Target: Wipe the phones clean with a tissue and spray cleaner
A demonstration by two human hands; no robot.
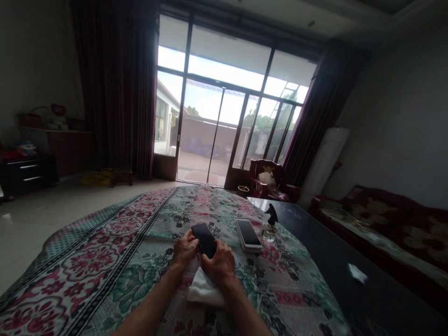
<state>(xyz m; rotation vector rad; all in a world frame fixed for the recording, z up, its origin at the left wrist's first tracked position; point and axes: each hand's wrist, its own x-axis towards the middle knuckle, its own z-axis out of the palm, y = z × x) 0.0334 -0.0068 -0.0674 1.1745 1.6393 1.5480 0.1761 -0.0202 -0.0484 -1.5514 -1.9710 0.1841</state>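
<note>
A black smartphone (205, 239) is gripped between both hands above the patterned cloth. My left hand (185, 250) pinches its left edge, fingers closed. My right hand (221, 260) closes on its lower right side, with the thumb near the bottom corner. Under my right wrist lies a folded white cloth (203, 288), partly hidden by the forearm. To the right rests a white-edged stack with a dark glassy top (248, 233), looking like phones or a phone box. Beyond it stands a clear bottle with a black spray head (271, 215).
A flowered cloth (136, 280) covers the surface before me. On the right is a dark glossy table (315, 242) with a crumpled white scrap (357, 273). A wooden sofa (381, 212) and chair (266, 175) stand beyond; glass doors (210, 130) are at the back.
</note>
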